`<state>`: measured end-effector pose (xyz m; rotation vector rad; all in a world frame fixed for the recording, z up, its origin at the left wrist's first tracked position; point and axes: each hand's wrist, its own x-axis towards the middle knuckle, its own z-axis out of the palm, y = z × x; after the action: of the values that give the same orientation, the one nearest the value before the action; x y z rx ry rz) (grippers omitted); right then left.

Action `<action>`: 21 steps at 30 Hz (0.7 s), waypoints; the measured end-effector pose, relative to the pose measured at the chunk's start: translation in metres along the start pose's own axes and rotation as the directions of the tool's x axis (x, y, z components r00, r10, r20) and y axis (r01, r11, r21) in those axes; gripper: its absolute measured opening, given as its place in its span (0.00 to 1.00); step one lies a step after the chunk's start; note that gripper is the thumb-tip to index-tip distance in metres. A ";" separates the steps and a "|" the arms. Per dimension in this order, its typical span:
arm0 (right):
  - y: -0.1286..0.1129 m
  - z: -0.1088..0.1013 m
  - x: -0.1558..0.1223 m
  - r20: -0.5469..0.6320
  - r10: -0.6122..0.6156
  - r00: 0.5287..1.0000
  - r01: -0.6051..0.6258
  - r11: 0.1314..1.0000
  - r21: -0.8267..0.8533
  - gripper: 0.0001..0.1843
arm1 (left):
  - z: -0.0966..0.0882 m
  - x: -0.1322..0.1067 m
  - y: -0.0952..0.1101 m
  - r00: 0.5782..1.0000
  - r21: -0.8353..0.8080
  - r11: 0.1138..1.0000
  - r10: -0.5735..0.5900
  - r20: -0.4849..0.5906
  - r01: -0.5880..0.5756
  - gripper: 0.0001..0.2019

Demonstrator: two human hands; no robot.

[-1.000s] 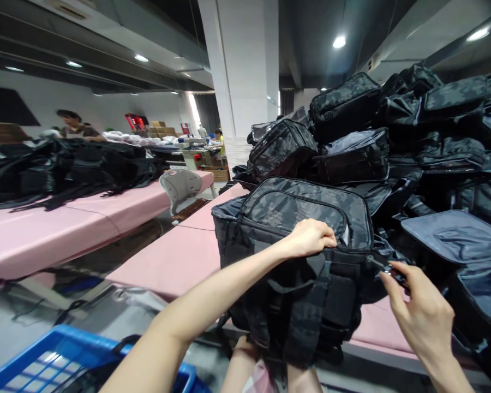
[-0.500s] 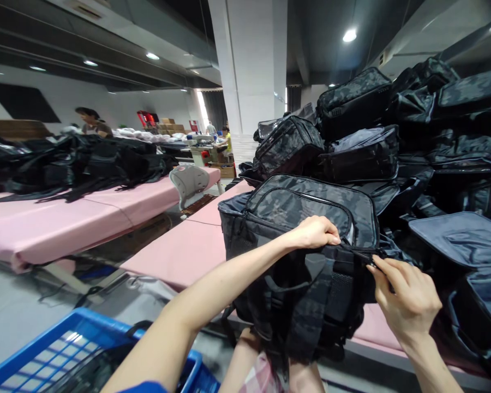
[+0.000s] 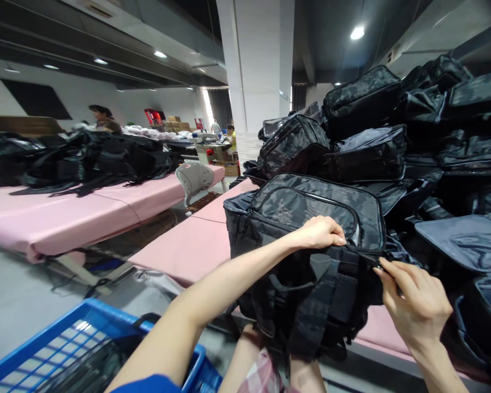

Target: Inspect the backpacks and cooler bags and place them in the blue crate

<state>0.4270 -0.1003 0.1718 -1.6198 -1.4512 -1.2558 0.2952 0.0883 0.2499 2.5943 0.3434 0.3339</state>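
A black and grey camouflage backpack (image 3: 317, 305) stands upright on my lap, against the edge of the pink table. Its top panel (image 3: 311, 204) carries a curved zipper, and the left end of the top gapes to show grey lining. My left hand (image 3: 322, 232) pinches the top rim right of the middle, beside the zipper's end. At the right corner, my right hand (image 3: 417, 297) is closed at the fingertips on what looks like a zipper pull, too small to see fully. Shoulder straps hang down the side facing me.
More camouflage bags (image 3: 364, 103) are piled high at the right and behind. A blue plastic basket (image 3: 88, 311) with a dark bag in it sits at lower left. Another pink table (image 3: 65, 218) holds black bags, with a person (image 3: 104, 119) behind it. A grey chair (image 3: 194, 180) stands between the tables.
The whole view has shifted slightly, so the scene sits a little further right. Both hands keep their grips on the backpack, with almost no movement against it.
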 end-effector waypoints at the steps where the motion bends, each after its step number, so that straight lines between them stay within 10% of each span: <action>1: 0.001 0.000 -0.001 -0.002 0.026 1.000 -0.026 0.999 0.019 0.12 | 0.001 0.001 0.000 1.000 0.000 1.000 -0.004 0.001 0.004 0.09; 7: 0.000 -0.002 -0.004 0.077 0.084 0.993 -0.091 0.992 0.093 0.12 | -0.004 -0.003 0.002 0.998 0.013 1.000 0.024 -0.061 -0.023 0.09; 13: -0.014 -0.003 -0.005 0.186 0.392 0.901 -0.434 0.808 0.399 0.09 | -0.002 -0.089 0.010 0.887 0.112 0.991 -0.015 -0.461 0.075 0.12; 18: -0.031 0.005 -0.007 0.191 0.397 0.897 -0.440 0.779 0.447 0.09 | 0.040 -0.143 0.008 0.967 -0.207 0.964 -0.203 -0.155 0.169 0.09; 21: -0.037 0.004 -0.005 0.197 0.405 0.893 -0.450 0.777 0.440 0.09 | 0.030 -0.139 -0.001 0.970 -0.660 0.728 -0.244 0.004 0.186 0.07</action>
<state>0.3921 -0.0915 0.1603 -1.5505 -1.2165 -0.5136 0.1732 0.0338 0.1999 1.8219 0.4557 0.3948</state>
